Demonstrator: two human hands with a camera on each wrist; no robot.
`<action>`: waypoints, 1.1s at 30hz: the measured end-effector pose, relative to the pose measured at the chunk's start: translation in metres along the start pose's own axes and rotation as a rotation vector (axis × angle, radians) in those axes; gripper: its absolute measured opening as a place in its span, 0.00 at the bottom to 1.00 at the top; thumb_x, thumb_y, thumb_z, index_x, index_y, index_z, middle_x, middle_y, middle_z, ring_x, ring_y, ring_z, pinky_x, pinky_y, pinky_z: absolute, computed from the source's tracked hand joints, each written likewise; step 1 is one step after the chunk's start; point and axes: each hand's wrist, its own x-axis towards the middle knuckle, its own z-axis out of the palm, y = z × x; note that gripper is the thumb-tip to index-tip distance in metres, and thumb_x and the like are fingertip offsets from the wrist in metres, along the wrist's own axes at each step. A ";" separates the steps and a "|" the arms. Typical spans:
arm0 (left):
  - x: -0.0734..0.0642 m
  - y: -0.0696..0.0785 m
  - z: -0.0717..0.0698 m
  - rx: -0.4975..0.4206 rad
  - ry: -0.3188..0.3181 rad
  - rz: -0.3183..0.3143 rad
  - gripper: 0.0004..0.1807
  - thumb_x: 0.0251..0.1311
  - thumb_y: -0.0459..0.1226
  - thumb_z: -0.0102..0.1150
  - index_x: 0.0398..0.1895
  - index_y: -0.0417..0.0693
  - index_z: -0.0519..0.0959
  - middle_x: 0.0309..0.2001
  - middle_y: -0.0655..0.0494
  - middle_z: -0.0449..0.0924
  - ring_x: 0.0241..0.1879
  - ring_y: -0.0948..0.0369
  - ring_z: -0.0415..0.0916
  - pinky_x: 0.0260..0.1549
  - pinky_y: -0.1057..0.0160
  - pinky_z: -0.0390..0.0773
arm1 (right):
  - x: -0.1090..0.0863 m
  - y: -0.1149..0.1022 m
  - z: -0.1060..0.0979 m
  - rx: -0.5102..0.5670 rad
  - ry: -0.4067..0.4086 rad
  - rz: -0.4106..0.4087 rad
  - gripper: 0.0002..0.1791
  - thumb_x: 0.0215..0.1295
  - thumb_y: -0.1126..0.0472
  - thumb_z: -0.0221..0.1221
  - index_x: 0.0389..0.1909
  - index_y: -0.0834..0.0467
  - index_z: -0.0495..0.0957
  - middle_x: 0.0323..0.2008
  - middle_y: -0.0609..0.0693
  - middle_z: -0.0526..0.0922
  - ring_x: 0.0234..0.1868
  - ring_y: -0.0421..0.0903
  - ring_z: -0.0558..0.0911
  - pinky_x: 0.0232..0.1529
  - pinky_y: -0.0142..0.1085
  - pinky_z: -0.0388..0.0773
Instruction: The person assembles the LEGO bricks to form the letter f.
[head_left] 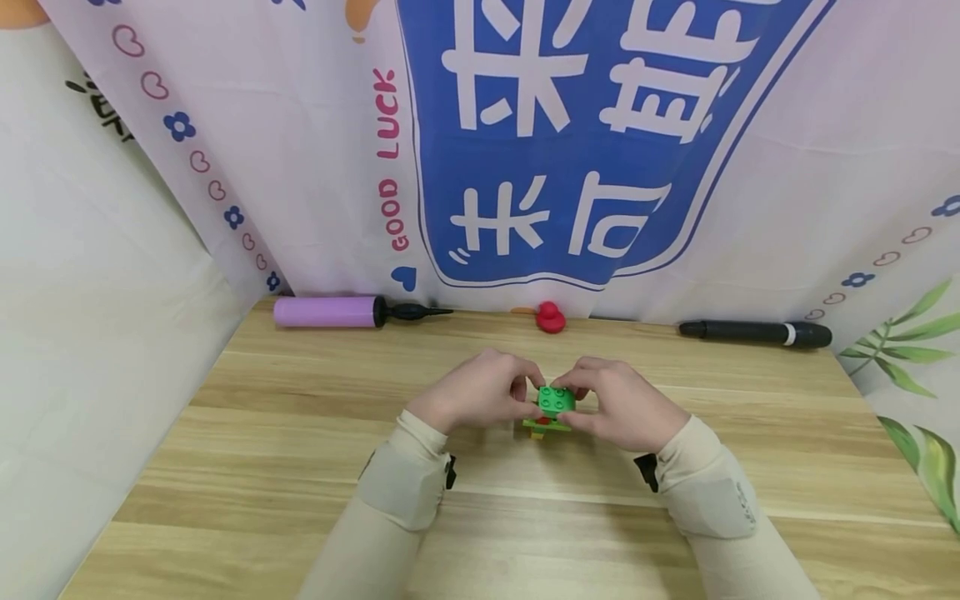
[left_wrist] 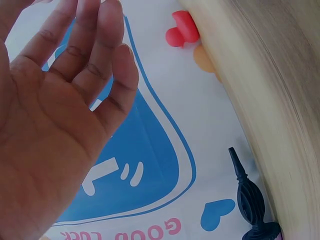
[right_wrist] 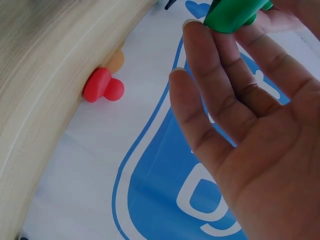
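A green toy building brick [head_left: 557, 402] with studs on top sits between both hands in the head view. The thumb and forefinger of my left hand [head_left: 483, 390] pinch it from the left. From the right, my right hand [head_left: 626, 402] grips it with thumb and fingertips. Just below the brick show a lime-green plate [head_left: 561, 427], a bit of red and a yellow piece [head_left: 537, 433], largely hidden. In the right wrist view the green brick [right_wrist: 232, 15] appears at the top, by the fingertips. The left wrist view shows the left palm [left_wrist: 55, 115] but no brick.
Along the table's [head_left: 300, 467] back edge lie a purple hand pump [head_left: 330, 312] with a black nozzle, a small red knobbed object [head_left: 551, 317], and a black rod-shaped item [head_left: 753, 333] with a white band. A printed cloth [head_left: 330, 167] hangs behind.
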 end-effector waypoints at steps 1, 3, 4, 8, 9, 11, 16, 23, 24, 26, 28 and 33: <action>0.000 0.000 0.000 0.000 -0.001 0.000 0.15 0.64 0.43 0.75 0.52 0.54 0.87 0.25 0.63 0.77 0.24 0.66 0.70 0.28 0.67 0.69 | 0.000 0.000 0.000 -0.001 -0.001 0.001 0.15 0.64 0.60 0.73 0.51 0.53 0.89 0.39 0.41 0.85 0.41 0.41 0.85 0.45 0.40 0.83; 0.000 0.000 -0.001 -0.002 0.000 -0.001 0.14 0.65 0.43 0.75 0.51 0.54 0.86 0.25 0.63 0.77 0.24 0.67 0.70 0.28 0.67 0.69 | 0.000 -0.001 -0.001 -0.002 -0.002 0.001 0.15 0.64 0.60 0.73 0.51 0.53 0.89 0.39 0.40 0.85 0.41 0.40 0.84 0.45 0.40 0.83; 0.000 0.000 -0.001 -0.004 0.000 0.001 0.14 0.65 0.43 0.75 0.51 0.54 0.86 0.25 0.62 0.77 0.24 0.67 0.70 0.28 0.67 0.69 | 0.000 -0.001 -0.001 -0.002 -0.001 0.003 0.15 0.64 0.60 0.73 0.51 0.53 0.89 0.39 0.41 0.85 0.41 0.40 0.84 0.45 0.40 0.83; -0.001 0.000 -0.001 -0.014 -0.006 0.002 0.14 0.65 0.43 0.74 0.51 0.54 0.86 0.26 0.62 0.78 0.25 0.66 0.71 0.28 0.66 0.70 | 0.000 -0.001 -0.001 -0.003 -0.004 0.004 0.15 0.64 0.60 0.73 0.52 0.53 0.89 0.39 0.41 0.85 0.41 0.43 0.85 0.45 0.39 0.83; -0.001 0.000 -0.002 -0.017 -0.008 0.002 0.14 0.65 0.43 0.74 0.51 0.54 0.86 0.26 0.62 0.78 0.25 0.66 0.71 0.28 0.66 0.70 | 0.000 -0.001 -0.001 -0.001 -0.004 0.003 0.15 0.64 0.60 0.73 0.52 0.53 0.89 0.39 0.41 0.85 0.42 0.44 0.85 0.45 0.40 0.83; -0.001 0.000 -0.002 -0.017 -0.011 -0.003 0.14 0.65 0.43 0.74 0.51 0.54 0.86 0.26 0.62 0.78 0.25 0.65 0.72 0.28 0.66 0.70 | 0.000 -0.001 -0.001 0.002 -0.005 0.000 0.15 0.65 0.59 0.73 0.52 0.53 0.89 0.39 0.40 0.85 0.42 0.45 0.85 0.45 0.40 0.83; -0.001 0.001 -0.002 -0.007 -0.017 -0.029 0.15 0.65 0.44 0.75 0.52 0.56 0.86 0.27 0.62 0.78 0.25 0.66 0.72 0.27 0.66 0.70 | 0.000 0.000 0.000 0.007 -0.004 0.000 0.15 0.64 0.59 0.73 0.52 0.53 0.89 0.39 0.40 0.85 0.41 0.43 0.85 0.45 0.41 0.83; -0.001 0.002 -0.001 0.002 -0.008 -0.032 0.14 0.64 0.45 0.75 0.51 0.57 0.86 0.26 0.63 0.78 0.25 0.66 0.73 0.27 0.65 0.71 | 0.001 0.000 0.001 0.005 -0.014 0.013 0.15 0.64 0.60 0.73 0.52 0.54 0.89 0.38 0.41 0.84 0.41 0.43 0.85 0.43 0.37 0.82; -0.001 0.002 -0.001 0.001 -0.006 -0.031 0.14 0.64 0.45 0.75 0.51 0.57 0.86 0.26 0.63 0.78 0.24 0.66 0.73 0.27 0.65 0.71 | 0.001 0.000 0.001 0.005 -0.016 0.016 0.15 0.64 0.60 0.73 0.52 0.54 0.89 0.38 0.41 0.84 0.41 0.44 0.85 0.44 0.37 0.82; -0.001 0.002 0.000 -0.001 -0.005 -0.033 0.14 0.64 0.45 0.75 0.50 0.57 0.86 0.26 0.63 0.78 0.24 0.66 0.73 0.27 0.65 0.71 | 0.001 0.000 0.000 0.002 -0.022 0.018 0.15 0.65 0.60 0.73 0.52 0.54 0.89 0.38 0.41 0.84 0.41 0.43 0.84 0.43 0.37 0.81; -0.001 0.003 0.000 0.001 -0.005 -0.035 0.14 0.64 0.45 0.75 0.50 0.57 0.86 0.27 0.63 0.79 0.25 0.66 0.73 0.28 0.65 0.71 | 0.001 -0.001 0.000 0.000 -0.024 0.020 0.16 0.65 0.60 0.73 0.53 0.54 0.89 0.38 0.42 0.84 0.41 0.42 0.84 0.43 0.37 0.81; -0.002 0.003 -0.001 0.007 -0.007 -0.038 0.15 0.64 0.45 0.75 0.51 0.57 0.86 0.28 0.63 0.80 0.25 0.66 0.74 0.29 0.65 0.72 | 0.002 -0.001 0.001 -0.002 -0.022 0.023 0.16 0.65 0.60 0.73 0.53 0.55 0.89 0.38 0.41 0.84 0.40 0.40 0.83 0.42 0.36 0.81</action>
